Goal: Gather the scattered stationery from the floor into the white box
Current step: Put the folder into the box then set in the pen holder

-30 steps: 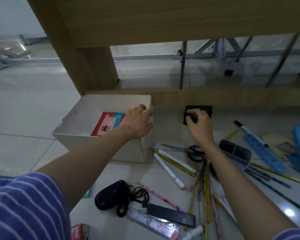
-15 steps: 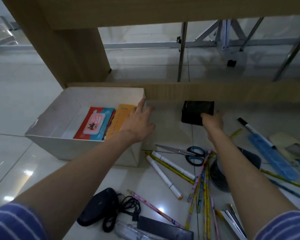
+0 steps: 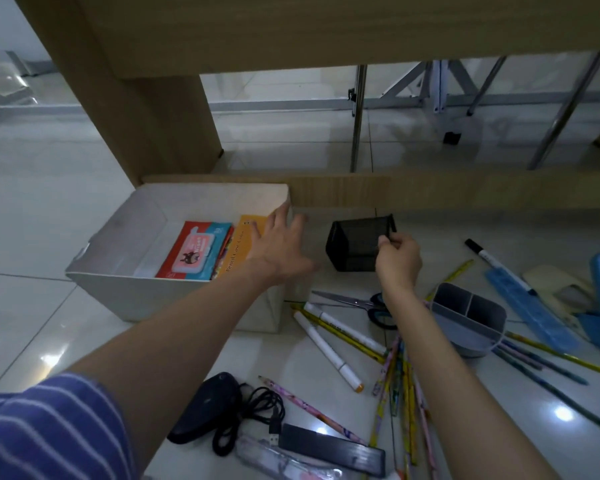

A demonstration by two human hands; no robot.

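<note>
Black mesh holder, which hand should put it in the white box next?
Right. The right hand already pinches the mesh holder rim; the left hand is open over the box.

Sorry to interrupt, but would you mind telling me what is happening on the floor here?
A person is tidying scattered stationery into a white box. The right hand pinches the rim of a black mesh pen holder, while the left hand is spread open by the box's right edge. The box holds a few flat packs; pencils, markers and scissors lie outside.
</note>
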